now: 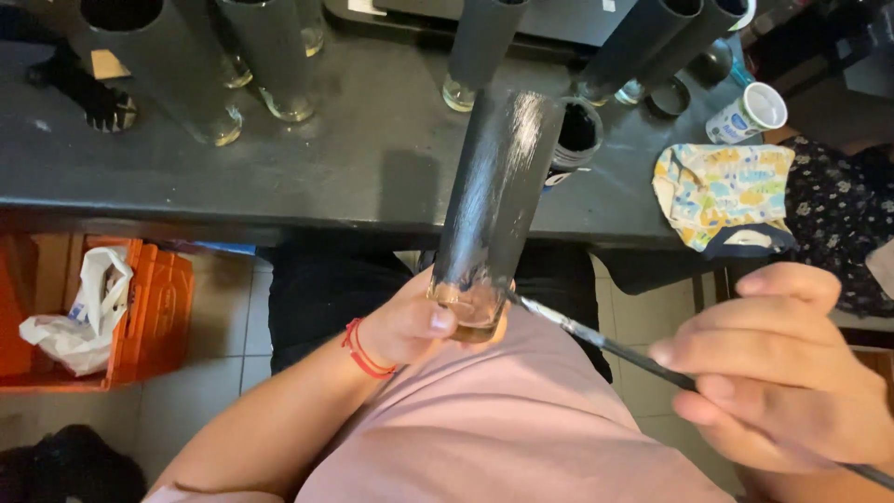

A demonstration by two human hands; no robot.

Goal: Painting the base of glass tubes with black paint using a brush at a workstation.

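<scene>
Painting the last bare band near the glass's base.
My left hand (410, 326) grips the tall glass (489, 205); my right hand (782, 373) pinches the brush (596, 340) — short, light strokes keep the edge clean.

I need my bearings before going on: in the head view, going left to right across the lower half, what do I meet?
Orange crate with a white plastic bag → left hand with a red wrist cord → black-painted glass tube it holds → thin paintbrush touching the tube's clear end → right hand holding the brush.
</scene>
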